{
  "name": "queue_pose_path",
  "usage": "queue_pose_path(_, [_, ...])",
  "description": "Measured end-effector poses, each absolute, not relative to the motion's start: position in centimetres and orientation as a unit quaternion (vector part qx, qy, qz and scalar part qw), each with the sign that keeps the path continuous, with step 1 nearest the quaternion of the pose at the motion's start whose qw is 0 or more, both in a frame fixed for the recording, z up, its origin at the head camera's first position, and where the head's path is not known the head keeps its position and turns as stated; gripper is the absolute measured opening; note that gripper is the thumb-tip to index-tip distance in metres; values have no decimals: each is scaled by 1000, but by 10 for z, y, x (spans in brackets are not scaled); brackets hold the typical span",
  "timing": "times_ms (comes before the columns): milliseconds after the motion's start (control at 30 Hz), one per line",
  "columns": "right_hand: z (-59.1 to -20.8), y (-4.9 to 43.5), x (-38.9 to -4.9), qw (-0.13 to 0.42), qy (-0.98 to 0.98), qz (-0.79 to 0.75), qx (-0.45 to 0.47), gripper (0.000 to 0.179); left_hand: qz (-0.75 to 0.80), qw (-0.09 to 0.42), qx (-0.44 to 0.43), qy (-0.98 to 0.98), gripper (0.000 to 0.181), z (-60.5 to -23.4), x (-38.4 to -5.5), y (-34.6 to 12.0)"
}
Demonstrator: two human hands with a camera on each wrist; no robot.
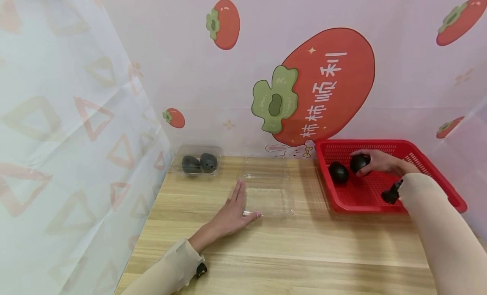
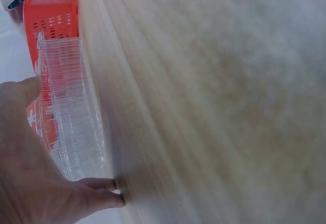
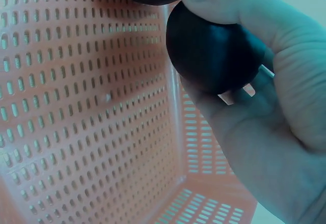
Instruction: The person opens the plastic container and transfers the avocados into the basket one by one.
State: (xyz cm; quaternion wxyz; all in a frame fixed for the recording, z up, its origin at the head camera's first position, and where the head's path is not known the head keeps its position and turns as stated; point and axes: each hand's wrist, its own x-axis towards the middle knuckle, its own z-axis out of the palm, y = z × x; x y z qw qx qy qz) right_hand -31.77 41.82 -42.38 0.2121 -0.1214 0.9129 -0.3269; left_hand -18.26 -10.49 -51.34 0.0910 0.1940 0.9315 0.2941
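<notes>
Holding fruit (image 1: 360, 164), right fingers (image 3: 209, 104); left fingers (image 1: 239, 192) wide at unfilled box (image 1: 266, 202); packed box (image 1: 194, 150) likely done, another fruit (image 1: 338, 173) to go.

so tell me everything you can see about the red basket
The red basket is open-topped, roughly rectangular and plastic-looking, with many small slots through its walls and floor and a smooth rim around the top. It sits upright on the right side of the wooden table, near the patterned wall. One dark egg-shaped item rests inside; the right hand grips another within it. Whether the hand or sleeve touches the basket is unclear.
</notes>
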Motion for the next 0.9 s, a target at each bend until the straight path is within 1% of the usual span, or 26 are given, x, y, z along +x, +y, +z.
queue_pose_path(567, [-433, 416, -320, 238, 910, -320, -110, 81, 295, 92, 193, 931, 113, -515, -183, -105])
queue_pose_path(800, [-434, 416, -321, 232, 915, -308, -122, 77, 290, 90, 195, 933, 113, -515, -183, -105])
queue_pose_path(900, [-436, 417, -321, 240, 913, -309, -118, 78, 291, 90, 195, 932, 113, -515, -183, -105])
